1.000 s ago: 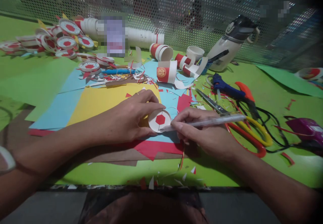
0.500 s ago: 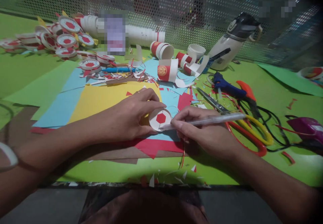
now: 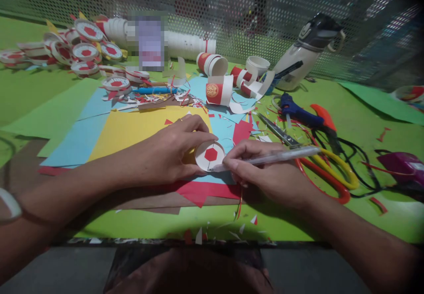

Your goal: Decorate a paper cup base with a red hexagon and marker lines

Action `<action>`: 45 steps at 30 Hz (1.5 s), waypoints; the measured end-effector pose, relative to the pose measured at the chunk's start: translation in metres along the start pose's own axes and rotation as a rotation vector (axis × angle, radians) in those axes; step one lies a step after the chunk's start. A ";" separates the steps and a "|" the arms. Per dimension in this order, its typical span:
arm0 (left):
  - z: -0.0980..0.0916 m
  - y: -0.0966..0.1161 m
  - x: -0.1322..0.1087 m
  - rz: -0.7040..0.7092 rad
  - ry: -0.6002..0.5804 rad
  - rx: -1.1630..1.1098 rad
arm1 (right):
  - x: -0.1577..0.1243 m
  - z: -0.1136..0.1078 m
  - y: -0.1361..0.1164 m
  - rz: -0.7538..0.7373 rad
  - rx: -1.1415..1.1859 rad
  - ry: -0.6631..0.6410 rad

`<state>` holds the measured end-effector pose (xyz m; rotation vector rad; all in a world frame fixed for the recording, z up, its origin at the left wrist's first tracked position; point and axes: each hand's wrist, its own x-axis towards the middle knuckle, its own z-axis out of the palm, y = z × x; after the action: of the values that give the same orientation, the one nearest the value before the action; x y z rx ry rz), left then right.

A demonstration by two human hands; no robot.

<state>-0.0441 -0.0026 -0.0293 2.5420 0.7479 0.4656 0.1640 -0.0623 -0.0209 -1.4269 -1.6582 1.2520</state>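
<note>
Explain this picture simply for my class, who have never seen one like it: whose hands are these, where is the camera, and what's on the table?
There is no machine here: these are one person's bare hands, seen by a camera worn on the head, looking forward and down. The left hand holds a small white disc with a red hexagon on it. The right hand holds a pen, its tip at the disc's lower edge. On the green table lie coloured paper sheets, scissors, a blue and orange glue gun, cut paper cups and paper scraps.
</note>
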 end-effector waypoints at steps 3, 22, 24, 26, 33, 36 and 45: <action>0.000 0.000 0.000 0.008 0.001 0.002 | 0.001 0.000 0.001 0.009 0.068 0.003; 0.000 0.000 0.001 -0.024 -0.012 -0.002 | 0.003 0.000 0.003 -0.025 -0.040 -0.003; 0.000 0.000 0.001 -0.020 -0.011 -0.005 | 0.003 0.000 0.004 -0.012 0.022 -0.007; 0.000 0.000 0.001 -0.015 -0.011 -0.007 | 0.003 -0.002 0.006 -0.014 0.092 -0.005; -0.001 0.001 -0.001 -0.006 -0.005 -0.004 | 0.005 -0.002 0.010 -0.067 0.324 0.154; -0.004 0.003 0.000 0.000 -0.006 -0.013 | 0.007 -0.001 0.011 -0.090 0.290 0.291; -0.009 0.015 -0.002 0.045 -0.062 -0.129 | 0.007 -0.001 0.007 -0.094 0.132 0.150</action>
<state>-0.0434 -0.0119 -0.0146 2.4451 0.6184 0.4339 0.1662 -0.0558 -0.0277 -1.3146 -1.4962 1.1515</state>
